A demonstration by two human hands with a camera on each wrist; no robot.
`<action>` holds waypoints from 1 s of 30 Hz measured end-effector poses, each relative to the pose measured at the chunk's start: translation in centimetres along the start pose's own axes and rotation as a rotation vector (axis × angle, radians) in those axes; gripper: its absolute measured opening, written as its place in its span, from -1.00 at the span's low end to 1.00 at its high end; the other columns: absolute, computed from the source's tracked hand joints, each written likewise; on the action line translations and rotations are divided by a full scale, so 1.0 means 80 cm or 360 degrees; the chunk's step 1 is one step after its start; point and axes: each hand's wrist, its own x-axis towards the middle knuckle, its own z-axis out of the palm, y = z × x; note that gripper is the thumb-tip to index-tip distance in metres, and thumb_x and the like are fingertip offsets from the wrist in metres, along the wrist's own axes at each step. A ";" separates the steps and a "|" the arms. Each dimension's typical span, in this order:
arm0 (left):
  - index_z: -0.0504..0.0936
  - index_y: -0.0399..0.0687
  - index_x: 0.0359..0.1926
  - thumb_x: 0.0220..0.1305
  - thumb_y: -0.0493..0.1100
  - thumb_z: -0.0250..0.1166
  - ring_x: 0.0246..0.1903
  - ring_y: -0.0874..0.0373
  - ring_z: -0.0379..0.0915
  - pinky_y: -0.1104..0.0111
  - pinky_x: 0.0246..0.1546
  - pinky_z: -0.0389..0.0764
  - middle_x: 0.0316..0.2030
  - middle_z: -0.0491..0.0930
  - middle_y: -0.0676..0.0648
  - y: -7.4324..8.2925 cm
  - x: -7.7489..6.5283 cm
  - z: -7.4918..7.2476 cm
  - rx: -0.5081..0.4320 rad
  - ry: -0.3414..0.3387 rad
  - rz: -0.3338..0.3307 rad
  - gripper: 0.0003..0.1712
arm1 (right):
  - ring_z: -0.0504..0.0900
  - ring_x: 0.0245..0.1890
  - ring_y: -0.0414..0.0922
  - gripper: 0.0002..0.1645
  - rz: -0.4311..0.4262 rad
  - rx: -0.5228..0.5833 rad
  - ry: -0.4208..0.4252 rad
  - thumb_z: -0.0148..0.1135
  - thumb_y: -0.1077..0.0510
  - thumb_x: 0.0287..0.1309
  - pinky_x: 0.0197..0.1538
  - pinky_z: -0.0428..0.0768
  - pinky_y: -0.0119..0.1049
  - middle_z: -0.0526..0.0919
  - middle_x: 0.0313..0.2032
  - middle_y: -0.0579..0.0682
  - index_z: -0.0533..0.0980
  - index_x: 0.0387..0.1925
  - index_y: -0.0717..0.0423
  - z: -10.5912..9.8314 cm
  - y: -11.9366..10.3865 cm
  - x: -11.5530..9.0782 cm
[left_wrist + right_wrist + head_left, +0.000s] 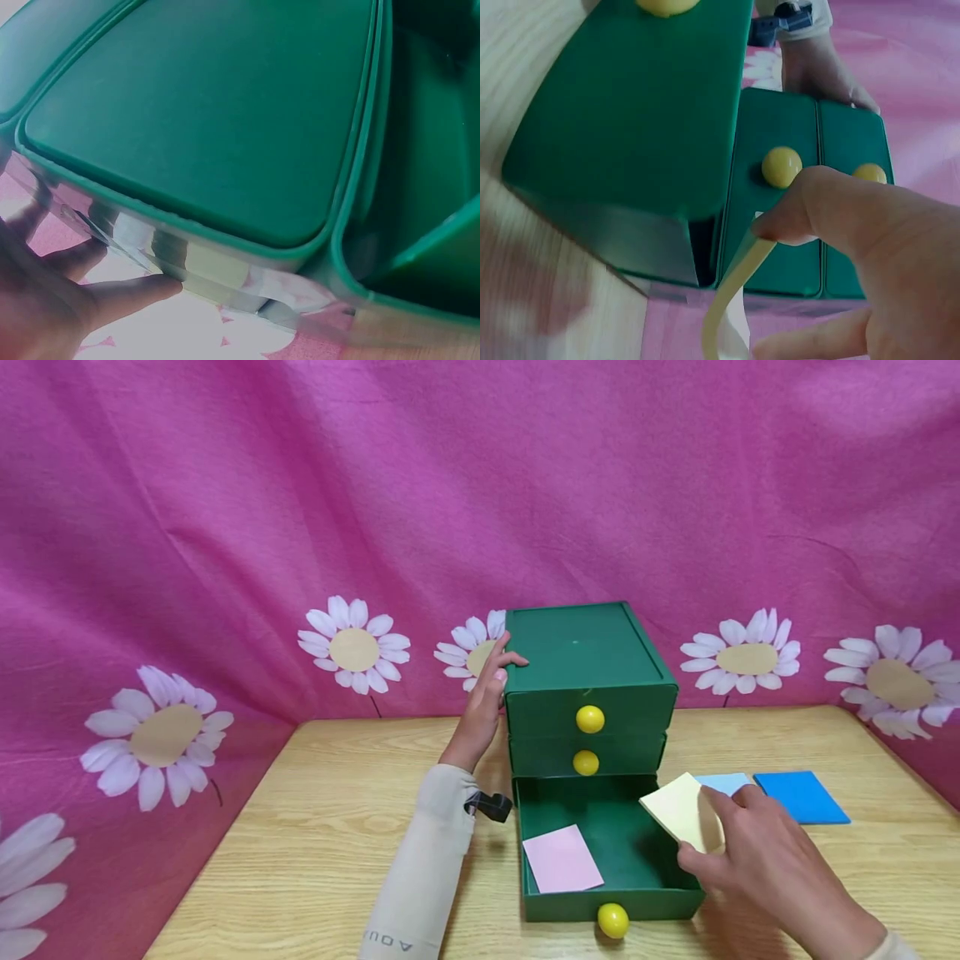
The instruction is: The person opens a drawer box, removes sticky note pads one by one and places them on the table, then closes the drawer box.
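A green drawer unit [588, 647] with yellow knobs stands on the table, its bottom drawer [630, 906] pulled out. Inside that drawer lies a pink sticky note pad [564, 860], toward the front left. My right hand [772, 852] pinches a pale yellow sticky note pad [678, 810] between thumb and fingers, over the drawer's right side. In the right wrist view the yellow pad [731, 292] appears edge-on and bent. My left hand [483, 706] rests against the unit's left side with extended fingers, one fingertip over the top edge.
Right of the unit, a bright blue pad [802, 796] and a light blue pad [723, 782] lie on the wooden table [315, 827]; my right hand partly hides the light blue one. A pink cloth [480, 485] with daisies hangs behind.
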 end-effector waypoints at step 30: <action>0.40 0.06 0.14 0.43 0.17 -0.24 0.43 0.24 -0.20 -0.19 0.13 0.29 0.49 -0.08 0.21 -0.048 0.009 0.000 0.0017 0.0063 0.0010 -0.50 | 0.32 -0.54 0.03 -0.36 0.0211 -0.0072 0.0046 0.41 -0.26 -0.15 -0.53 0.27 -0.17 0.30 -0.67 0.05 0.31 -0.69 0.14 -0.023 0.116 0.013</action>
